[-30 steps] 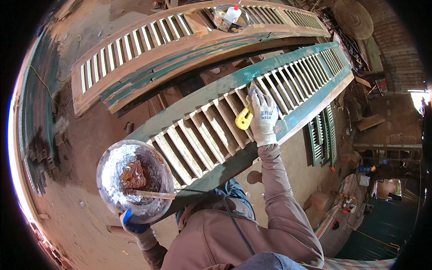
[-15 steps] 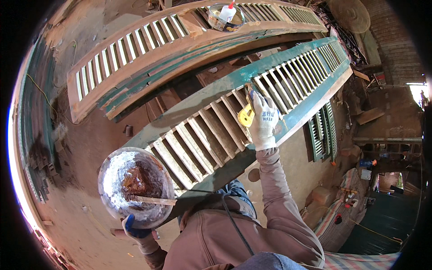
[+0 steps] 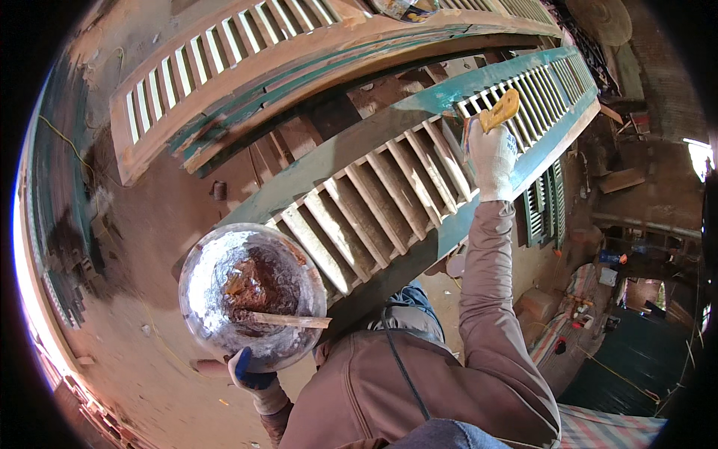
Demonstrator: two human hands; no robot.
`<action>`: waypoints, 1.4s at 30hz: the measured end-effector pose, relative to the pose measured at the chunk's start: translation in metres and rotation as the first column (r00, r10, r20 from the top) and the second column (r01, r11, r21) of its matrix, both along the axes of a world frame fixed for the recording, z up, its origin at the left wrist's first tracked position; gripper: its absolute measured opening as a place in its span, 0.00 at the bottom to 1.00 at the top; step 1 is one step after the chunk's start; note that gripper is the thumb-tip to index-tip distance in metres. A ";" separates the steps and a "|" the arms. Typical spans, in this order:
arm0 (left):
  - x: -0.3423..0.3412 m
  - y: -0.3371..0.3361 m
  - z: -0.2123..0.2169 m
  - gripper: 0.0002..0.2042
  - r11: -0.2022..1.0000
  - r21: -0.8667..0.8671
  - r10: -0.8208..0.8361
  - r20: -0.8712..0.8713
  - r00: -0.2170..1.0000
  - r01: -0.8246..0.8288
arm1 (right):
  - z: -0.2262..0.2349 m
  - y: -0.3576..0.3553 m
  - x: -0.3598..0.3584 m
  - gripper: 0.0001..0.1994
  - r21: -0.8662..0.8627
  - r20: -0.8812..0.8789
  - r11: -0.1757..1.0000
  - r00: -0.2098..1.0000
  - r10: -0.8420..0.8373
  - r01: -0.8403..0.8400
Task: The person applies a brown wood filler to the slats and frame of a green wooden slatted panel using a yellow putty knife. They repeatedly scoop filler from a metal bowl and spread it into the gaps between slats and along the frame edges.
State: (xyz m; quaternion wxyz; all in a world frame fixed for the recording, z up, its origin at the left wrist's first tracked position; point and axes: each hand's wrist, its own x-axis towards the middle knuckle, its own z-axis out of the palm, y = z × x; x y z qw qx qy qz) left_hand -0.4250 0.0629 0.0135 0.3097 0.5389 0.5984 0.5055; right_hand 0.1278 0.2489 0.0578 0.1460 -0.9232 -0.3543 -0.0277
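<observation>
The green shutter [image 3: 419,107], a long louvred panel, slants across the middle in front of the person, its pale slats running between the two rails; the right hand and forearm hide some of the slats. Beyond it lies the wooden shutter [image 3: 254,71], cut off by the upper edge, with green-edged boards stacked beneath. The bowl [image 3: 203,273], wide and round with a smeared, silvery-white inside, sits at the near left end of the green shutter and covers that corner. In the bottom of the bowl is a lumpy reddish-brown mass [image 3: 254,288], its depth hard to judge. On the wooden shutter stands the tub [image 3: 407,9], sliced through by the picture's edge, so what it holds cannot be made out. The right hand [image 3: 492,153], gloved, is over the green shutter, fingers closed around the yellow-handled tool [image 3: 499,111]; the handle juts out past the thumb, while its working end is lost against the slats. The left hand [image 3: 254,378], in a blue-coated glove, grips the bowl from the near side, thumb against the wall, the other fingers mostly out of sight beneath. The flat stick [image 3: 295,321] leans from the brown mass across the bowl's right rim. On the ground beyond the bowl stands the small dark can [image 3: 218,190], its inside too shadowed to read.
</observation>
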 end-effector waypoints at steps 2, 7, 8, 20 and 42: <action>-0.002 -0.001 0.003 0.08 0.999 0.004 -0.038 -0.047 0.998 0.038 | -0.009 0.001 -0.007 0.22 0.047 0.108 0.998 0.994 0.027 -0.032; -0.009 -0.010 0.005 0.10 0.989 -0.078 -0.133 -0.074 0.988 0.127 | -0.020 0.022 -0.031 0.20 -0.057 0.304 0.992 0.944 0.126 -0.114; -0.010 -0.009 0.007 0.09 0.985 -0.084 -0.156 -0.075 0.985 0.149 | -0.024 0.028 -0.036 0.19 -0.048 0.299 0.990 0.944 0.141 -0.132; -0.018 -0.001 0.005 0.07 0.961 -0.010 -0.275 -0.165 0.947 0.278 | 0.015 0.000 -0.014 0.23 0.313 -0.136 0.945 0.981 0.139 -0.091; -0.040 -0.008 -0.025 0.11 0.940 0.006 -0.341 -0.051 0.939 0.342 | -0.033 -0.007 -0.029 0.09 0.044 0.257 0.889 0.866 0.430 -0.455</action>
